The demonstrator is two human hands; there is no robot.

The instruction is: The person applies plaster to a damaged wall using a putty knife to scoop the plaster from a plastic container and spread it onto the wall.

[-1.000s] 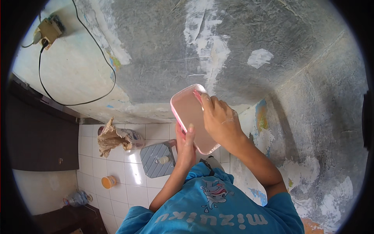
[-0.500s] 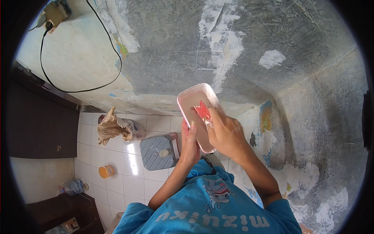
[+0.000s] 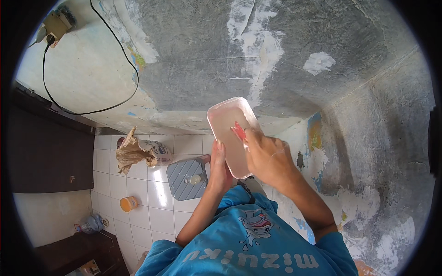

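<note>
My left hand (image 3: 222,168) grips the near left side of a shallow pinkish-white tray (image 3: 211,120), thumb over its rim. A pale, smooth paste (image 3: 230,115) covers the tray's inside. Over the tray, the fingers of my right hand (image 3: 268,156) are closed round a red scraper (image 3: 239,131), whose blade dips toward the paste and shows only a narrow face. White smears mark the fingers of this hand. The scraper's handle is mostly hidden inside my grip.
Ahead stands a grey wall (image 3: 193,41) with white patches. A grey ridged step stool (image 3: 186,177), an open paper sack (image 3: 156,154) and an orange tub (image 3: 128,204) are on the tiled floor. A clear bottle (image 3: 92,223) lies left. A black cable (image 3: 136,76) hangs from a wall socket.
The scraper has turned in my right hand, so less of its red blade faces me. The tray has shifted very slightly to the left with my left hand.
</note>
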